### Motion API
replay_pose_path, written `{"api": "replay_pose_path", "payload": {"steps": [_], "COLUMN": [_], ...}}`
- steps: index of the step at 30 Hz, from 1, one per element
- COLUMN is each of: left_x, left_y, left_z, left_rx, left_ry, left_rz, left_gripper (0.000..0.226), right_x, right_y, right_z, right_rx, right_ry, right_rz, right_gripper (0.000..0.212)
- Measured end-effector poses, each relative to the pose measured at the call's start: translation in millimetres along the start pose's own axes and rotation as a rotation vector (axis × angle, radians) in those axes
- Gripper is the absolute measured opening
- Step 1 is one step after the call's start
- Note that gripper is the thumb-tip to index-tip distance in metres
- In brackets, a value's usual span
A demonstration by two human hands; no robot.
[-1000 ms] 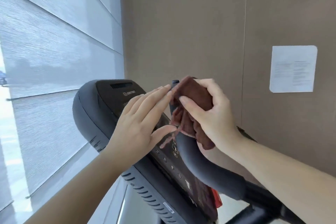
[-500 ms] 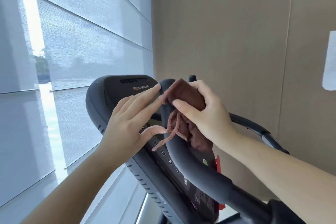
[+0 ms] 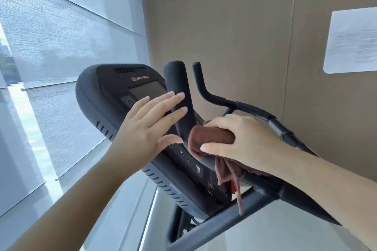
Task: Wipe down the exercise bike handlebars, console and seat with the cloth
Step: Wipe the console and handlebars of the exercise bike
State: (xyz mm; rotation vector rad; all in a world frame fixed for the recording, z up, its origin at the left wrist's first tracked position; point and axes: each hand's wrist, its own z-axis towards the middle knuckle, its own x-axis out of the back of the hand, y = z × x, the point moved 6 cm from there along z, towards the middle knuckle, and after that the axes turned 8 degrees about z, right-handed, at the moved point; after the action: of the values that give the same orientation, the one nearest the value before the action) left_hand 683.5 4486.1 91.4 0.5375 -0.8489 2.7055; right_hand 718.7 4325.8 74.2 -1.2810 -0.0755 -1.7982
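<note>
The exercise bike's dark console (image 3: 114,96) tilts up at centre left, with its screen and a row of buttons. A black padded handlebar horn (image 3: 177,79) rises in front of it, and a second thinner horn (image 3: 201,81) stands just right. My right hand (image 3: 240,138) is wrapped around the near handlebar low down, shut on a brown cloth (image 3: 212,135) whose loose end hangs below the bar. My left hand (image 3: 149,126) is flat and open, fingertips resting against the near horn, in front of the console. The seat is out of view.
A window with grey roller blinds (image 3: 61,47) fills the left side. A brown panelled wall (image 3: 234,26) stands close behind the bike, with a white paper notice (image 3: 353,40) stuck on it at the right. The bike's frame bar (image 3: 214,224) crosses below.
My right hand has slid the cloth down the handlebar from its top end to its lower bend, baring the horn's tip. My left hand stayed near the horn. The view shifted right.
</note>
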Motion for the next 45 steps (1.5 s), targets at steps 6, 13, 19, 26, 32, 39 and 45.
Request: {"api": "replay_pose_path", "payload": {"steps": [6,13,19,26,32,39,45], "left_x": [-4.6,-5.1,-1.6,-13.6,-19.9,-22.5,-22.5], "left_y": [-3.8,-5.6,1.0,53.7,76.9,87.7,98.7], "left_z": [0.7,0.3,0.2,-4.0,-3.7,0.4,3.4], "left_rx": [-0.036,-0.034,-0.001,-0.097,-0.018,0.060,0.161], "left_ry": [0.103,0.102,0.100,0.037,0.064,-0.012,-0.086], "left_rz": [-0.066,-0.110,-0.089,-0.064,-0.153,-0.292,-0.249], "left_gripper": [0.046,0.047,0.053,0.054,0.037,0.041,0.042], "right_x": [18.8,-1.1,24.2,16.3,47.4,27.9,55.5], "right_y": [11.1,-20.0,14.4,7.7,39.7,27.8,71.8], "right_z": [-49.5,-21.8,-79.5,-90.5,-142.4,-93.7,-155.2], "right_rx": [-0.073,-0.033,-0.278,-0.208,-0.331,-0.191,-0.279], "right_ry": [0.044,0.196,0.061,0.242,0.250,0.244,0.163], "right_rz": [-0.055,-0.105,-0.308,-0.382,-0.178,-0.146,-0.051], "right_gripper": [0.042,0.047,0.047,0.052,0.040,0.038,0.032]}}
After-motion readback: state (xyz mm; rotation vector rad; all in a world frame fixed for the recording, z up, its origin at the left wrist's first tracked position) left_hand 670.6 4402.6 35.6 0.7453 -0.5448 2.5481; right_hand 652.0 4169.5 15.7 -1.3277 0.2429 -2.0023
